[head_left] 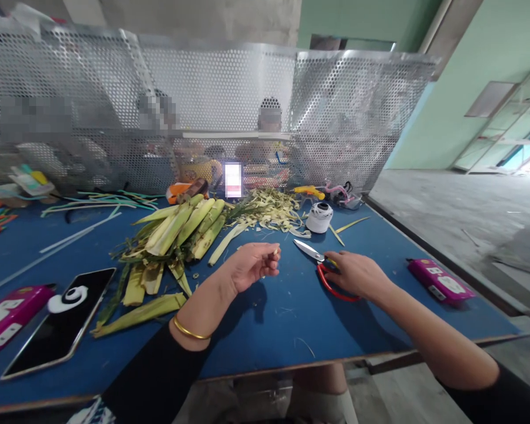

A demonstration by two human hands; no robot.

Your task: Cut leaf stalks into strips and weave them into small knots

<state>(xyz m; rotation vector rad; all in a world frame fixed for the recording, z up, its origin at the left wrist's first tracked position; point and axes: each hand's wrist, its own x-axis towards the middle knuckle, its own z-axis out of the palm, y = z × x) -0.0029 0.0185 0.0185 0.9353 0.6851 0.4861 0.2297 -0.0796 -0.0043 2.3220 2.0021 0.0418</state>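
My left hand (258,265) is raised over the table's middle, fingertips closed in a pinch. A tiny pale bit shows at the thumb tip, too small to name. To its right, my right hand (353,274) grips the red handles of a pair of scissors (308,250), which lie on the table with blades pointing away to the left. Left of my left hand is a heap of green-yellow corn husks (172,232). Shredded husk strips (274,212) are piled behind my hands. A white roll (319,218) with a dark core stands beyond the scissors.
On the blue table (282,335) are a black phone (70,318), magenta packs at left (17,315) and right (439,280), and a lit phone (233,179) standing upright. A perforated metal screen (225,88) rises along the back, with people behind it. Coloured strips (101,200) lie back left.
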